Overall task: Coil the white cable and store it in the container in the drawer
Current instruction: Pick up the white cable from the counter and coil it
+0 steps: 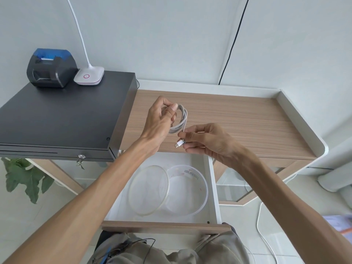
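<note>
Pale walls are backing a wood-grain tabletop [238, 119] with a raised white rim, and just above its middle the white braided cable [182, 119] is hanging in several loops, held off the surface. At centre frame the left hand [162, 119] is gripping the top of the loops, its grip closed on the bundle with the thumb pressing over it. Just to the right, the right hand [207, 140] is pinching the loose end, its grip closed on the strand right behind the white plug [178, 144], which is pointing down-left.

From here the coil is looking nearly finished, and the risk is the loops springing apart if the left thumb eases while the tail is being tucked; a stiff braid would cause that. A spread coil could also catch on the container rim while being lowered.

Below the hands, the open white drawer [214, 187] is holding a round clear plastic container [198, 187], which is appearing empty apart from faint marks. A round clear lid [148, 189] is leaning over its left edge, partly covering the opening, so it is likely needing shifting first.
</note>
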